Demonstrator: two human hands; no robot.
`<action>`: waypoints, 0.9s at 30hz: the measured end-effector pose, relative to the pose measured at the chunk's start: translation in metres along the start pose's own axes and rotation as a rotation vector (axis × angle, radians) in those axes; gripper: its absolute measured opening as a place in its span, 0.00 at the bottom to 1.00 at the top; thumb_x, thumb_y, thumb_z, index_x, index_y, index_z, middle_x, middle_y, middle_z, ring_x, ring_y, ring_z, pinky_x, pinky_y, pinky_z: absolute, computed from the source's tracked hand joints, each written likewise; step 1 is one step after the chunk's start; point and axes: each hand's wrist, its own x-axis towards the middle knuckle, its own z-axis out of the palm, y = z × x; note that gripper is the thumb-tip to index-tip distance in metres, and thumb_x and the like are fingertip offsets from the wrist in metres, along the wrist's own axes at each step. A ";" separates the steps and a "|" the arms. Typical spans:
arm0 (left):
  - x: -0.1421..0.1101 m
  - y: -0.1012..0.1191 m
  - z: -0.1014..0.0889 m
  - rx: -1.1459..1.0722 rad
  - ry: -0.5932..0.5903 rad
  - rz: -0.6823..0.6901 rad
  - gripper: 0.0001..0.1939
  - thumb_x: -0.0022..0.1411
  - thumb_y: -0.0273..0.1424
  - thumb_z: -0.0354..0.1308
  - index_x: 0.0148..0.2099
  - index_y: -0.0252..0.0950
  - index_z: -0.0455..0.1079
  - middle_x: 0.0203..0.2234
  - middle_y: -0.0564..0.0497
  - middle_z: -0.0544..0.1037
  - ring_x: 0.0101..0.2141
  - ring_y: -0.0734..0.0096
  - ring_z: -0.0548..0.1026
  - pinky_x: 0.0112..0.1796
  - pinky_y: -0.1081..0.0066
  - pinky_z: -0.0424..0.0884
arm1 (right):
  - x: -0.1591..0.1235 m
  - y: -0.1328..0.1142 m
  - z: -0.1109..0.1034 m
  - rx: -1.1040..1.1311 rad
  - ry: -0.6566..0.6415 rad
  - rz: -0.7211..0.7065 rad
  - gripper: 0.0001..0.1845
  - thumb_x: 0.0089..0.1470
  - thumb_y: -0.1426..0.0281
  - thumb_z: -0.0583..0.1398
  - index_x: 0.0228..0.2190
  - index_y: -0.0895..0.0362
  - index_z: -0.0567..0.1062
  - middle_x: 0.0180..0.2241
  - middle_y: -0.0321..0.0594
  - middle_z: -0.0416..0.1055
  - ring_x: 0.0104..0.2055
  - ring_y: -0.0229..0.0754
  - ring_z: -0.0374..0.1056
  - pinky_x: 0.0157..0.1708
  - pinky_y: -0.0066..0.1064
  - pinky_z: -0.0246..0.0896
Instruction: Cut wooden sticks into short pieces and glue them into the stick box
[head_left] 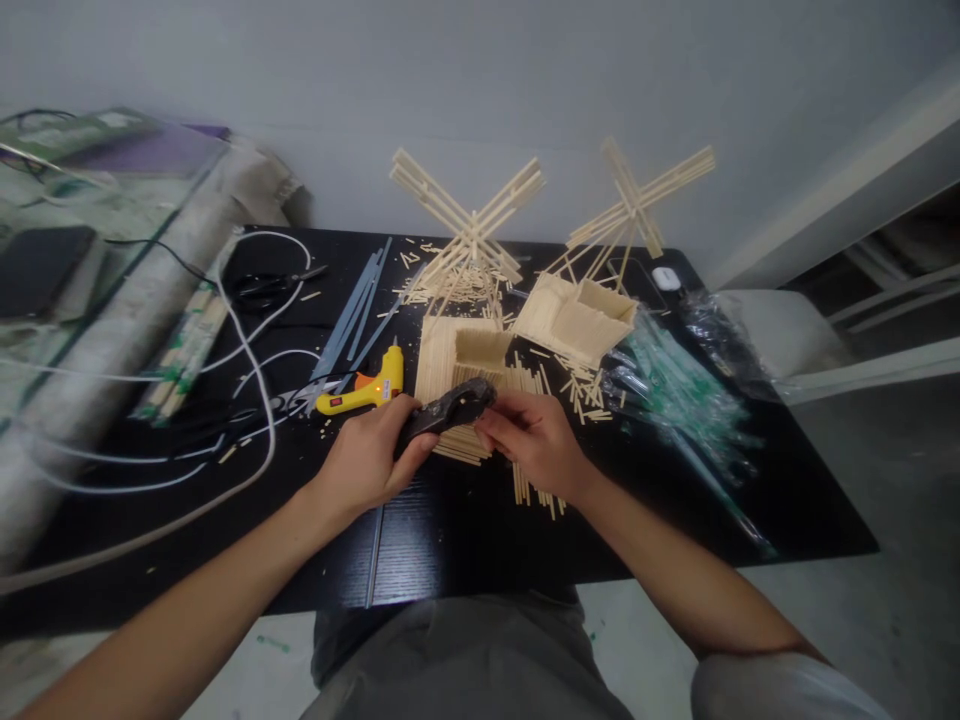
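My left hand (375, 450) is closed around a dark, slightly shiny object (454, 405) with a curved end; its kind is unclear. My right hand (536, 440) is pinched at that object's right end, and what its fingertips hold is too small to make out. Just beyond my hands lies a flat base of thin wooden sticks (435, 355) with a small open stick box (484, 350) on it. Behind it rises a crossed, windmill-like set of stick blades (474, 232). Loose sticks (532, 380) lie beside and partly under my right hand.
A yellow glue gun (367, 385) lies left of the base. A second stick windmill (592, 310) stands to the right, near clear and green plastic wrappers (675, 380). Grey strips (352, 310), black-handled pliers (270, 287) and looping white cables (262, 390) spread over the black table (465, 535).
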 end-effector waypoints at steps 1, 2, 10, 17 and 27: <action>0.000 -0.001 0.000 -0.003 0.006 0.018 0.21 0.73 0.46 0.45 0.44 0.35 0.69 0.29 0.47 0.78 0.30 0.60 0.78 0.31 0.66 0.70 | 0.000 0.000 -0.001 0.044 -0.029 0.020 0.21 0.62 0.55 0.66 0.25 0.57 0.74 0.20 0.31 0.66 0.21 0.30 0.57 0.21 0.25 0.51; -0.001 -0.001 -0.001 -0.008 0.011 0.035 0.21 0.73 0.46 0.45 0.44 0.35 0.69 0.29 0.47 0.78 0.30 0.60 0.78 0.31 0.66 0.70 | 0.000 0.000 -0.002 0.090 -0.058 0.044 0.21 0.61 0.55 0.66 0.26 0.57 0.75 0.20 0.30 0.66 0.20 0.30 0.56 0.20 0.25 0.49; 0.000 -0.006 -0.005 -0.078 -0.002 0.117 0.22 0.72 0.48 0.46 0.48 0.35 0.70 0.31 0.46 0.79 0.31 0.62 0.78 0.33 0.65 0.73 | 0.002 0.008 -0.008 0.398 -0.291 0.245 0.18 0.58 0.56 0.69 0.32 0.59 0.78 0.19 0.28 0.65 0.15 0.27 0.48 0.13 0.22 0.37; 0.002 -0.004 -0.010 -0.123 -0.048 0.106 0.18 0.71 0.45 0.48 0.44 0.36 0.69 0.28 0.48 0.78 0.28 0.64 0.76 0.31 0.67 0.71 | 0.002 0.012 -0.006 0.595 -0.327 0.398 0.17 0.54 0.58 0.71 0.32 0.59 0.78 0.18 0.27 0.64 0.15 0.26 0.45 0.11 0.21 0.32; 0.005 0.003 -0.013 -0.113 -0.108 -0.028 0.18 0.70 0.45 0.46 0.34 0.39 0.66 0.23 0.51 0.73 0.24 0.67 0.71 0.28 0.69 0.65 | 0.003 0.012 -0.004 0.578 -0.254 0.454 0.20 0.54 0.54 0.71 0.31 0.59 0.76 0.17 0.24 0.61 0.15 0.25 0.39 0.11 0.21 0.29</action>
